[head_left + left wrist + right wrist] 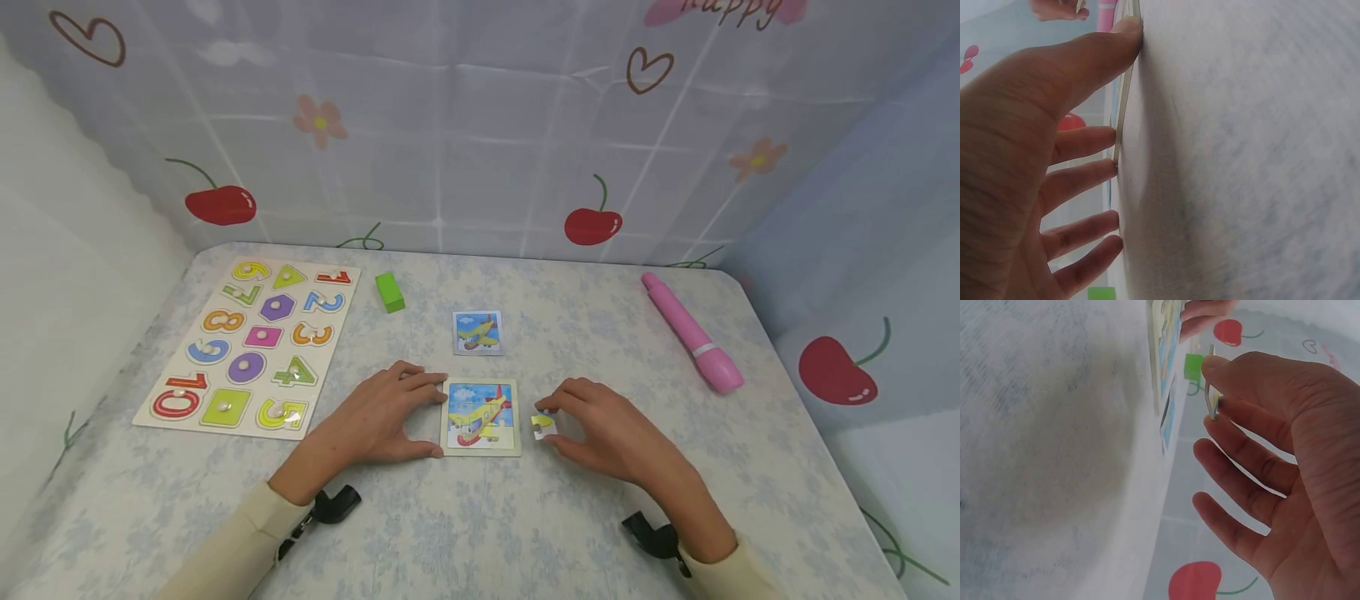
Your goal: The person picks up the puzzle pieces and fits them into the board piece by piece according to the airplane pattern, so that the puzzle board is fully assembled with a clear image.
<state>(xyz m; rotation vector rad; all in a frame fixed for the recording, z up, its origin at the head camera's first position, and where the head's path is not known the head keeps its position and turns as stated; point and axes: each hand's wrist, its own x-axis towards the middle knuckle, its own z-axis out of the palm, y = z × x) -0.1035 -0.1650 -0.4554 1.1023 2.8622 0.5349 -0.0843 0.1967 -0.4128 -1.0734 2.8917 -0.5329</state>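
A small square jigsaw puzzle board [481,452] with a yellow airplane picture lies flat on the table. A pale bare patch shows at its lower right. My left hand [386,415] rests at the board's left side, its thumb and nearest fingers touching the edge with fingers fairly straight, as the left wrist view [1085,150] also shows. Just right of the board, my right hand [607,429] pinches a jigsaw puzzle piece [543,426] between thumb and fingertips. In the right wrist view that piece [1211,400] is held edge-on above the table, the other fingers spread loosely.
Behind the board lies a small airplane picture card [477,333]. A green block [389,292] stands farther left, beside a number-and-shape peg board [251,350]. At the right lies a pink stick-shaped object [690,332]. A patterned curtain [442,125] hangs behind the table.
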